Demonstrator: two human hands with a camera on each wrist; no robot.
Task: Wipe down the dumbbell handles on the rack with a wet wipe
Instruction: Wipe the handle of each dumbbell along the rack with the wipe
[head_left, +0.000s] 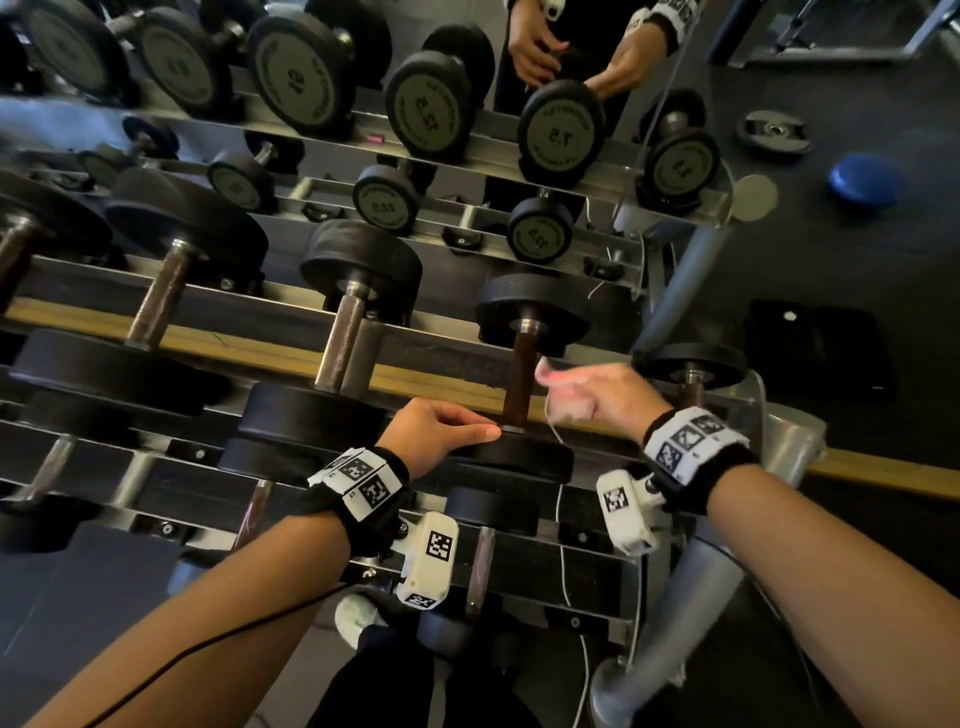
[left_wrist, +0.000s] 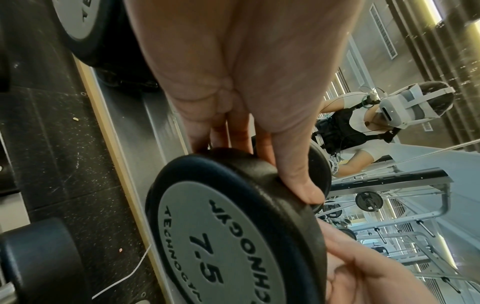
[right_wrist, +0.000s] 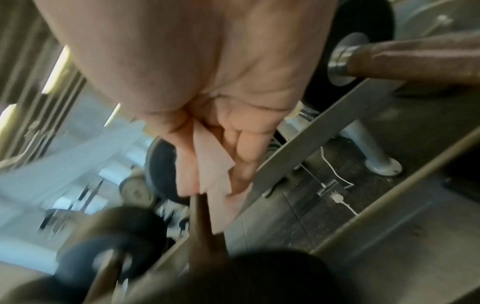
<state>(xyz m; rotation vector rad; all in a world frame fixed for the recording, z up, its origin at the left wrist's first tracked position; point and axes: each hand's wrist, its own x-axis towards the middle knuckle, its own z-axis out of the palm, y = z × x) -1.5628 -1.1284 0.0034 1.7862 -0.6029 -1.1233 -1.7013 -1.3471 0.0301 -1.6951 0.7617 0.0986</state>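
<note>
The right hand (head_left: 597, 392), fingers pinching the wet wipe (right_wrist: 215, 164), sits just right of the dumbbell handle (head_left: 519, 379), which runs away from the person, while the left hand (head_left: 436, 434) grips the near dumbbell head (left_wrist: 233, 216).

The head view looks steeply down from above the rack (head_left: 218, 358), facing a mirror at 12 o'clock. Each wrist view sits very close under its palm, looking along the fingers. All three share the 7.5 dumbbell (left_wrist: 228, 236) and its handle (head_left: 521, 379).
</note>
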